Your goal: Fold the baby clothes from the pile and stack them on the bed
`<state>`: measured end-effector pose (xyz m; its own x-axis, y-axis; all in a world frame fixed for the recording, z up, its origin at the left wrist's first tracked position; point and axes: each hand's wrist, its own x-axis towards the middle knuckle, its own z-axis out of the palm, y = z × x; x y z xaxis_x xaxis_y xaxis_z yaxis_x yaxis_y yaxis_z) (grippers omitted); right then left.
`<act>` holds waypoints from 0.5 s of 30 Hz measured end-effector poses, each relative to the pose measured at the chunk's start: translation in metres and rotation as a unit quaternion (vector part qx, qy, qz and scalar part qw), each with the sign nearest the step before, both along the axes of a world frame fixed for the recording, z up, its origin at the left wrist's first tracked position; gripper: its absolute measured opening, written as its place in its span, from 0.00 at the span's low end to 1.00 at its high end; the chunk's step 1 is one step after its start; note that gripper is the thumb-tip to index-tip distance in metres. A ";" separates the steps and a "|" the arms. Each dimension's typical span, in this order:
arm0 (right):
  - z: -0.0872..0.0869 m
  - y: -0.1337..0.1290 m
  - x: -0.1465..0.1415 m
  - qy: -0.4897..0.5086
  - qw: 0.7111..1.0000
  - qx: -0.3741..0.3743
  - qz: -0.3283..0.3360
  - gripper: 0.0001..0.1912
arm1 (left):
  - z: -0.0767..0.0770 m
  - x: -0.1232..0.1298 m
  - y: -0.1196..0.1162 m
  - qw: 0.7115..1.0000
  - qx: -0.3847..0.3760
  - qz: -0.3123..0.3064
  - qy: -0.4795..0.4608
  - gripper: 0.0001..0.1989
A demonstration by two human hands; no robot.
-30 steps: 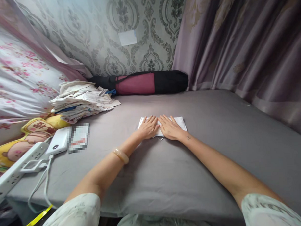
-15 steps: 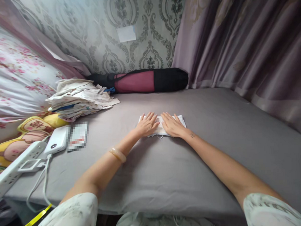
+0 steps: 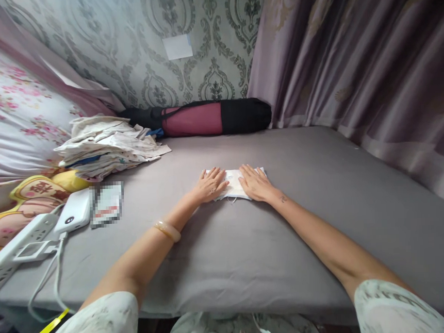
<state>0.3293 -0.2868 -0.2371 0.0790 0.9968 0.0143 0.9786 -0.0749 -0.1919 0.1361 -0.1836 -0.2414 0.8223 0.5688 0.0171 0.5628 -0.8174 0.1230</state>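
Observation:
A small white folded cloth (image 3: 234,184) lies flat on the grey bed sheet (image 3: 239,253), with a thin string or loop showing at its near edge. My left hand (image 3: 211,185) rests palm down on its left part, fingers stretched out. On the right part lies my right hand (image 3: 256,183), also flat with the fingers extended. Between the two hands the pale middle of the cloth shows. Both palms hide the cloth's side edges in part.
Folded clothes (image 3: 108,146) are stacked at the back left, beside a black and maroon long bag (image 3: 193,120) along the wall. Nearer left lie a blurred packet (image 3: 107,204), a white power bank (image 3: 73,210), a power strip (image 3: 24,246), cables and a yellow cushion (image 3: 34,207).
My hands have slid apart a little, so more of the cloth's middle shows between them. The whole view has shifted slightly, with the surroundings now further left.

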 end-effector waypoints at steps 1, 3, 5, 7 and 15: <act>-0.001 -0.001 0.003 -0.010 1.000 0.006 -0.014 0.34 | 0.000 -0.003 0.001 1.000 0.008 0.009 -0.003 0.33; -0.004 -0.004 0.009 -0.021 0.999 0.002 -0.033 0.35 | -0.002 -0.007 0.002 1.000 0.009 0.028 -0.005 0.33; -0.008 -0.006 0.013 -0.025 0.999 -0.016 -0.037 0.35 | -0.005 -0.010 0.004 0.999 -0.007 0.040 -0.002 0.33; -0.009 -0.007 0.015 -0.027 0.999 -0.028 -0.037 0.35 | -0.007 -0.010 0.006 0.999 -0.020 0.042 -0.002 0.34; -0.005 -0.013 0.029 -0.034 0.998 0.001 -0.062 0.36 | -0.007 -0.023 0.019 0.998 -0.019 0.051 -0.010 0.35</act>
<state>0.3583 -0.2996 -0.2420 0.2000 0.9795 0.0263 0.9727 -0.1952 -0.1255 0.1133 -0.1650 -0.2480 0.7595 0.6505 0.0089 0.6405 -0.7501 0.1647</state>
